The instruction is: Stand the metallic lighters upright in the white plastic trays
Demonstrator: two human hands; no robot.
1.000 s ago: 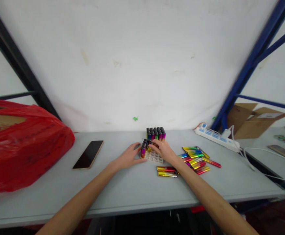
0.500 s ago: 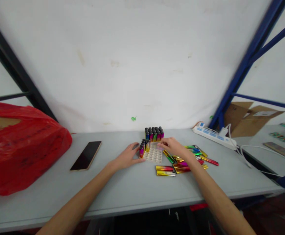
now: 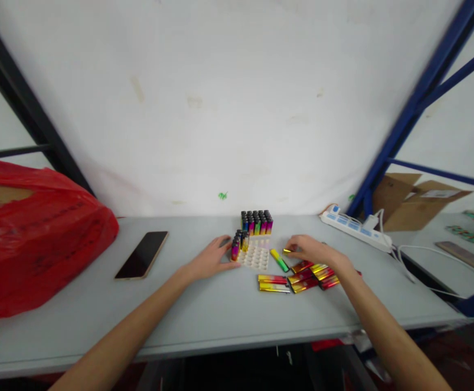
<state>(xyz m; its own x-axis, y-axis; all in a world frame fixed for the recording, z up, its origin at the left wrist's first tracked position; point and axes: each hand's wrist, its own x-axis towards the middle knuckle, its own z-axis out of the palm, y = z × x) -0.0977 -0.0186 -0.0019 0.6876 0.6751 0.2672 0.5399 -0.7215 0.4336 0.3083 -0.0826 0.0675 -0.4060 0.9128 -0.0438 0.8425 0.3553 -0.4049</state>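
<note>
A pale tray with round holes lies on the table, with a few lighters upright along its left side. My left hand grips the tray's left end, thumb at the front corner and fingers behind, close around those lighters. My right hand is to the right of the tray, fingertips pinched on a gold lighter. Just below it a yellow-green lighter lies flat. Red and gold lighters lie in a loose pile under my right wrist, partly hidden by my forearm.
Behind the tray stands a block of upright lighters with black tops. A phone and a red plastic bag are on the left. A power strip with cables and an open cardboard box are at the right.
My right hand has moved right from the tray's far side to the loose lighters, and now pinches a gold one. My left hand has stayed at the tray.
</note>
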